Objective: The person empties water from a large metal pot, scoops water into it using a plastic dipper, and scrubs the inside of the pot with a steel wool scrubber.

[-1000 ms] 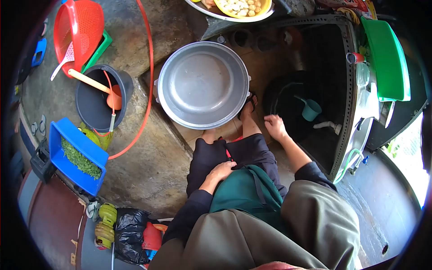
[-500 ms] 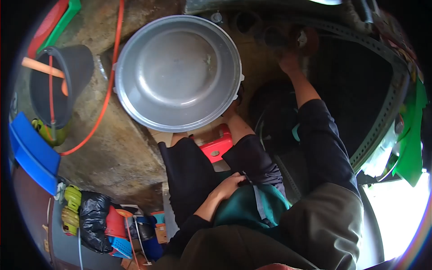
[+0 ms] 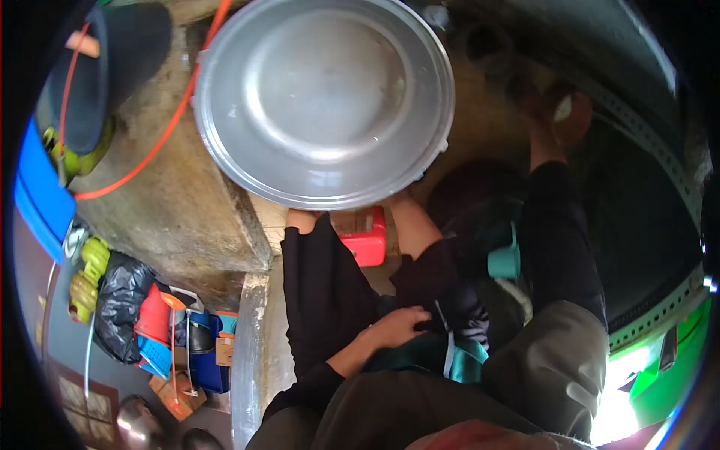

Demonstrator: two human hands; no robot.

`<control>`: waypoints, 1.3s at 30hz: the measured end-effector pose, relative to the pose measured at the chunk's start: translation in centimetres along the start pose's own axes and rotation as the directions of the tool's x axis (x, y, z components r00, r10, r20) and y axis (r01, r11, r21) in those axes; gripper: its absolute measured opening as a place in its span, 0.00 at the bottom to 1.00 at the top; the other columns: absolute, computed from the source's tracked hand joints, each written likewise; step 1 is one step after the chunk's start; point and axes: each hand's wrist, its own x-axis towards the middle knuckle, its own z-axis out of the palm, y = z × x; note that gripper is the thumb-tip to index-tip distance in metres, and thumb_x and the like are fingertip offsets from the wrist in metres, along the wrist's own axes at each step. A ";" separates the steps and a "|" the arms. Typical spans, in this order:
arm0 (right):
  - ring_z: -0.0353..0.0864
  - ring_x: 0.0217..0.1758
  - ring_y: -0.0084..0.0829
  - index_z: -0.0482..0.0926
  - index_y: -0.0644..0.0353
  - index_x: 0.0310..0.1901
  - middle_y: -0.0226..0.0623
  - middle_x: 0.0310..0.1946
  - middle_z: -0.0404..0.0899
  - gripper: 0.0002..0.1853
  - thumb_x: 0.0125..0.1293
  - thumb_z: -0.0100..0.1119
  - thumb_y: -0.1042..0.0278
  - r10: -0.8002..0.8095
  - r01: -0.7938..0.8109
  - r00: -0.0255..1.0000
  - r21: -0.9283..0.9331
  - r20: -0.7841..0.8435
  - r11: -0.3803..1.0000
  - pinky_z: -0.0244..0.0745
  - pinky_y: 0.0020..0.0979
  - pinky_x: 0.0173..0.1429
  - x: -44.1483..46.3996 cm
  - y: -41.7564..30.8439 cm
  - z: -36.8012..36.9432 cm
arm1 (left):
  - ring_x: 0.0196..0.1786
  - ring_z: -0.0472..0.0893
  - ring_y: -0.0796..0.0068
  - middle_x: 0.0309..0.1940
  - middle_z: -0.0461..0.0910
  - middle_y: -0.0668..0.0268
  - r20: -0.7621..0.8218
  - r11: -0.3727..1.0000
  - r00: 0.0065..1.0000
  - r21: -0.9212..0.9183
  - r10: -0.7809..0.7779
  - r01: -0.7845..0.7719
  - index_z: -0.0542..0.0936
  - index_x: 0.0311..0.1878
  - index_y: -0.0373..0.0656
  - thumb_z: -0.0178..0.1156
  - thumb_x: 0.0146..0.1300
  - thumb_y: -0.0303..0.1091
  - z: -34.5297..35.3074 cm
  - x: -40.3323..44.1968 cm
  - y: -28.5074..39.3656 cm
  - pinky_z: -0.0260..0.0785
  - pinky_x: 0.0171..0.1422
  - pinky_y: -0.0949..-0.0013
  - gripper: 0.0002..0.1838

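My left hand [image 3: 401, 326] lies on my lap over the dark clothing, fingers stretched out and holding nothing I can see. My right arm reaches into the dim far right corner. There my right hand [image 3: 537, 109] is beside a round reddish-brown object [image 3: 576, 124] with a pale centre; shadow hides the fingers, and I cannot tell whether they grip it. Before me stands a large round aluminium basin [image 3: 326, 82], with nothing visible in it. A red plastic stool [image 3: 366, 246] shows between my legs. A teal cup with a handle [image 3: 504, 262] is near my right forearm.
A red-orange hose [image 3: 161, 159] runs left of the basin, past a dark bucket [image 3: 135, 60]. Green gas cylinders [image 3: 90, 259], a black plastic bag [image 3: 124, 307] and a blue bin [image 3: 210, 360] are at lower left. A perforated metal edge [image 3: 660, 319] borders the right side.
The view has shifted, so the basin appears larger and higher. My right hand stays near the round reddish object, and my left hand remains on my lap with its fingers more visible.
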 end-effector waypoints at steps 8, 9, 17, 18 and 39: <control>0.69 0.63 0.40 0.72 0.57 0.60 0.43 0.61 0.69 0.23 0.63 0.47 0.61 -0.040 0.047 0.998 0.145 -0.049 0.988 0.63 0.37 0.65 2.2 -0.2 3.3 | 0.44 0.75 0.49 0.39 0.72 0.51 -0.041 0.978 0.996 0.196 0.079 -0.070 0.73 0.48 0.37 0.60 0.59 0.38 -1.6 0.7 2.7 0.67 0.46 0.56 0.18; 0.70 0.61 0.40 0.73 0.57 0.58 0.42 0.60 0.70 0.22 0.63 0.48 0.61 -0.042 0.040 0.999 0.081 0.018 0.996 0.65 0.37 0.64 2.1 -0.3 2.3 | 0.43 0.76 0.50 0.38 0.72 0.52 -0.052 0.977 0.993 0.192 0.105 -0.093 0.73 0.48 0.37 0.60 0.60 0.38 -1.7 0.8 3.0 0.67 0.44 0.56 0.18; 0.80 0.48 0.42 0.82 0.57 0.47 0.38 0.45 0.81 0.15 0.64 0.50 0.63 0.276 -0.270 0.947 -0.058 0.164 0.961 0.75 0.43 0.55 -4.4 -1.6 -5.5 | 0.53 0.73 0.50 0.46 0.72 0.51 0.001 0.971 0.999 0.234 -0.040 0.039 0.72 0.54 0.37 0.58 0.60 0.44 -2.5 -0.1 4.9 0.66 0.55 0.58 0.24; 0.81 0.47 0.42 0.82 0.58 0.46 0.40 0.44 0.82 0.14 0.63 0.52 0.62 0.354 -0.365 0.930 0.136 0.098 0.921 0.75 0.41 0.53 -5.8 -1.5 -7.3 | 0.54 0.73 0.51 0.49 0.72 0.51 0.007 0.972 0.997 0.223 -0.072 0.069 0.72 0.55 0.36 0.57 0.61 0.46 -2.4 -0.1 4.7 0.66 0.56 0.59 0.26; 0.68 0.57 0.45 0.78 0.53 0.47 0.41 0.51 0.72 0.20 0.49 0.63 0.72 -0.636 0.626 0.771 0.211 -0.022 0.751 0.68 0.40 0.60 -13.4 -29.9 -17.2 | 0.57 0.73 0.57 0.53 0.72 0.55 -0.146 0.994 0.986 0.076 0.087 -0.076 0.72 0.58 0.36 0.58 0.60 0.44 -1.1 -4.3 -0.1 0.67 0.58 0.63 0.27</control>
